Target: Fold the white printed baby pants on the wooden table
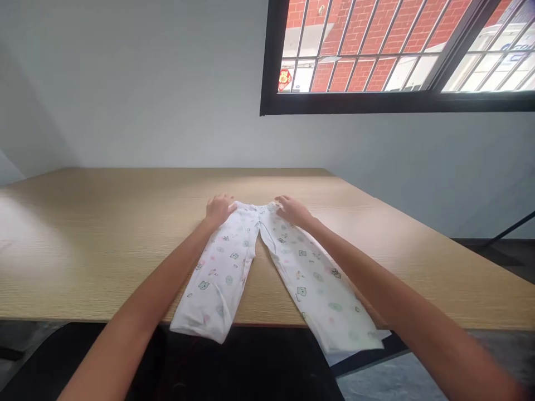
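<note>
A small pair of white trousers [234, 262] with little printed animal figures lies spread on a light wooden table [104, 234], waistband away from me, the two legs splayed apart and hanging slightly over the near edge. My left hand [219, 209] rests on the left end of the waistband, fingers curled down onto the cloth. My right hand [292, 209] lies on the right end of the waistband, fingers pressed together on the fabric. Whether either hand pinches the cloth or only presses it is hard to make out.
The table runs to a grey wall [146, 83] behind. A black-framed window [376, 103] with bars sits at the upper right. Something dark [209, 367] lies below the table's near edge. A dark rod [514, 228] slants at the far right.
</note>
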`<move>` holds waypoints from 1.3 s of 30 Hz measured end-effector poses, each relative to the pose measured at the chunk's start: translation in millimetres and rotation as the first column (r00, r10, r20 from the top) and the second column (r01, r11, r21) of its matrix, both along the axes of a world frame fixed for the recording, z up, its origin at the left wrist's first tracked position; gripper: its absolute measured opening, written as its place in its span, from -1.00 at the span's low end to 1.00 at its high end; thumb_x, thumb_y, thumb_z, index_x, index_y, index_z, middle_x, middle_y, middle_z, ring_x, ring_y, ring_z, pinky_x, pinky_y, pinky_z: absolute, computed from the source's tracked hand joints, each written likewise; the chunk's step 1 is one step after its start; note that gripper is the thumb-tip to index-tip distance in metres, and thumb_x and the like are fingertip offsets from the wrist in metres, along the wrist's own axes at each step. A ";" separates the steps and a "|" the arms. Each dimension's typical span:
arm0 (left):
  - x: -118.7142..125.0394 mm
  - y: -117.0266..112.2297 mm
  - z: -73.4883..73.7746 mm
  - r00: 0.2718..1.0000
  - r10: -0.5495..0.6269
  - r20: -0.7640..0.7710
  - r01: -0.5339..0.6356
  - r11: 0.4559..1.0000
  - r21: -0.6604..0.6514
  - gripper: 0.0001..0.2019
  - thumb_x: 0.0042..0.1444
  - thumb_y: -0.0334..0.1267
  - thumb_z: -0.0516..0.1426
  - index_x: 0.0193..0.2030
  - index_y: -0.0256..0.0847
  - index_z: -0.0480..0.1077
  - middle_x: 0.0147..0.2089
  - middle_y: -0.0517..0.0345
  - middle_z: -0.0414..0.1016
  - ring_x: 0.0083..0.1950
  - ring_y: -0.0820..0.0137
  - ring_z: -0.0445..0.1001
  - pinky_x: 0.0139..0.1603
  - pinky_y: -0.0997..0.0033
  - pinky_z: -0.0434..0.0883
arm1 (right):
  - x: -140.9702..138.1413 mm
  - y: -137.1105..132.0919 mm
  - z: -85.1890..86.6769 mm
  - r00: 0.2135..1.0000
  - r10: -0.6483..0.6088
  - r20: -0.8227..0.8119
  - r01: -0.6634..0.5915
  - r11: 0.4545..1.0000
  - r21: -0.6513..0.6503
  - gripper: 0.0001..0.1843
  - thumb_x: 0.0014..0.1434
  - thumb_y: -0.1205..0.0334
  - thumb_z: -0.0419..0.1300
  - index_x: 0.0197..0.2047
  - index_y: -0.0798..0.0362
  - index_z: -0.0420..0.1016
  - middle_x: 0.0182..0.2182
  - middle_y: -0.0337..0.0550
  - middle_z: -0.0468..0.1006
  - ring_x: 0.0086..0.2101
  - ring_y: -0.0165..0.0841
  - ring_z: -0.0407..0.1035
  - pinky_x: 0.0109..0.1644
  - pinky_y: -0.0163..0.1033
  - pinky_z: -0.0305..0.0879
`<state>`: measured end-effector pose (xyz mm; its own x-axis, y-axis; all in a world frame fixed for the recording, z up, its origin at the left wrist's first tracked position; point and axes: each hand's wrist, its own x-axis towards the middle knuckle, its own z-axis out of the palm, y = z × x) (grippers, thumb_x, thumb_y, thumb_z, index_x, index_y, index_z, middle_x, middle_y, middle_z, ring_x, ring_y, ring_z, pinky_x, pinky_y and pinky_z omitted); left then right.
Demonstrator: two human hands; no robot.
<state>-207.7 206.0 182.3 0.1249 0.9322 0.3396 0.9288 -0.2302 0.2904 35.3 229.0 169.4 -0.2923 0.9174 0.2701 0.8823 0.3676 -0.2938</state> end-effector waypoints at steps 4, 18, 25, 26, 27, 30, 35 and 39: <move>-10.2 -40.3 -3.6 0.958 -0.270 -0.097 0.264 0.962 -0.072 -0.67 0.19 -0.24 -0.07 0.08 -0.18 0.25 0.14 0.10 0.29 0.13 0.31 0.24 0.15 0.28 0.15 | -34.1 -39.3 1.3 0.945 0.325 -0.021 -0.323 0.943 0.075 -0.56 0.19 0.28 -0.15 0.12 0.11 0.21 0.10 -0.08 0.22 0.08 -0.28 0.12 0.13 -0.15 0.09; -23.3 -257.8 -1.8 0.813 -0.534 -0.231 0.485 0.842 -0.236 -0.59 0.26 -0.18 -0.15 0.22 -0.19 0.07 0.20 0.09 0.22 0.16 0.26 0.25 0.08 0.21 0.30 | -118.3 -23.6 -6.2 0.791 0.610 0.041 -0.594 0.783 -0.184 -0.53 0.27 0.13 -0.20 0.20 0.05 0.15 0.17 -0.12 0.13 0.15 -0.21 0.02 0.20 -0.01 -0.03; 57.4 -130.5 3.7 0.819 -0.567 -0.086 0.560 0.823 -0.094 -0.63 0.25 -0.27 -0.18 0.12 -0.30 0.20 0.20 0.05 0.21 0.22 0.36 0.14 0.21 0.34 0.12 | -7.2 -45.7 -0.5 0.891 0.444 -0.091 -0.452 0.888 -0.087 -0.46 0.26 -0.03 -0.28 0.11 -0.03 0.30 0.12 -0.24 0.21 0.15 -0.27 0.01 0.23 -0.12 -0.05; 75.7 -106.8 1.9 0.820 -0.563 -0.108 0.545 0.824 -0.155 -0.61 0.25 -0.27 -0.19 0.16 -0.34 0.15 0.22 0.00 0.17 0.25 0.34 0.08 0.23 0.32 0.08 | 10.9 -43.0 -4.9 0.921 0.385 -0.055 -0.388 0.918 -0.077 -0.46 0.25 -0.03 -0.28 0.10 -0.04 0.31 0.14 -0.23 0.17 0.17 -0.25 -0.04 0.24 -0.10 -0.09; 93.5 -85.9 -0.1 0.826 -0.553 -0.107 0.530 0.828 -0.183 -0.61 0.25 -0.26 -0.19 0.15 -0.39 0.15 0.20 -0.06 0.19 0.23 0.29 0.11 0.21 0.28 0.09 | 27.1 -39.0 -9.6 0.952 0.306 -0.012 -0.306 0.948 -0.092 -0.46 0.24 -0.05 -0.28 0.10 -0.07 0.31 0.16 -0.22 0.14 0.18 -0.22 -0.08 0.24 -0.08 -0.12; 136.2 -56.4 -7.1 0.862 -0.498 -0.096 0.465 0.852 -0.241 -0.54 0.26 -0.23 -0.25 0.15 -0.53 0.11 0.18 -0.26 0.18 0.22 0.16 0.13 0.16 0.15 0.14 | 58.3 -24.6 -21.9 0.983 0.127 0.136 -0.102 0.979 -0.175 -0.46 0.23 -0.08 -0.30 0.14 -0.19 0.24 0.17 -0.19 0.08 0.17 -0.16 -0.10 0.22 -0.03 -0.10; 155.5 -142.6 -20.7 0.765 -0.630 -0.132 0.572 0.759 -0.311 -0.35 0.19 0.10 -0.22 0.25 -0.37 0.00 0.31 -0.29 -0.13 0.31 -0.02 -0.15 0.22 -0.11 -0.09 | 61.5 -13.0 -26.3 0.971 0.127 0.203 -0.080 0.971 -0.225 -0.47 0.22 -0.10 -0.34 0.19 -0.31 0.10 0.21 -0.37 0.01 0.19 -0.16 -0.17 0.24 -0.01 -0.22; 155.9 -218.9 -42.3 0.688 -0.646 -0.331 0.654 0.749 -0.103 -0.20 0.04 0.17 0.00 0.28 -0.32 -0.08 0.24 -0.42 0.00 0.23 -0.26 -0.03 0.08 -0.28 0.06 | 58.3 -10.5 -26.8 0.978 0.137 0.160 -0.096 0.966 -0.238 -0.47 0.22 -0.11 -0.36 0.20 -0.34 0.08 0.21 -0.49 -0.01 0.18 -0.16 -0.16 0.24 0.01 -0.27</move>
